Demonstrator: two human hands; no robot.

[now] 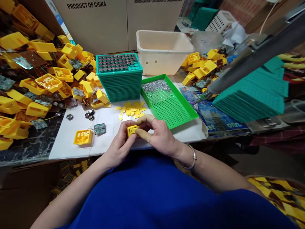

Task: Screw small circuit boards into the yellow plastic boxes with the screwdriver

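Note:
Both hands meet over the white work surface (64,140) near its front edge. My left hand (121,143) is closed round a small yellow plastic housing (132,129). My right hand (159,133), with covers on its thumb and forefinger, pinches at the housing's right side; whether a smaller part sits between those fingers is hidden. Just beyond the hands lies a pile of flat yellow plastic pieces (133,109). To the left are an open yellow housing (83,137), a small circuit board (99,128) and several round black speakers (90,114).
A green perforated tray (166,108) with small metal screws stands right of the pile. Behind it are stacked teal trays (120,82) holding round parts and a white bin (164,58). Yellow housings (38,82) heap up at left. A powered screwdriver (228,73) slants in from the right.

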